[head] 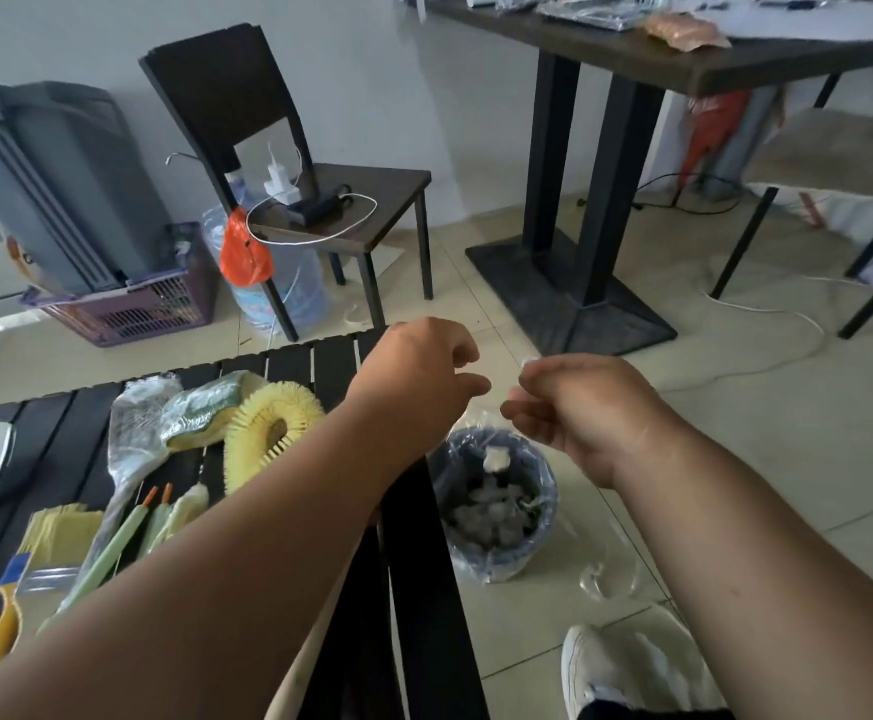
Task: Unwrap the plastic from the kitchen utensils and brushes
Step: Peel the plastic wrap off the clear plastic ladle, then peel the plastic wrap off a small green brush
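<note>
While beyond table (418, 589), hands (418, 374) (582, 413) over bin (546, 478)

Both arms reach forward, left hand (418, 371) and right hand (579, 407) loosely curled (fingertips near).

Wall: plain pale (372, 70).
Floor: beige tiles (787, 433).
Chair: dark wood (226, 85), against the wall.
Table: dark pedestal base (574, 298).
Left corner: grey appliance (49, 184) beside a purple basket (132, 304).
Light: soft daylight.
</note>
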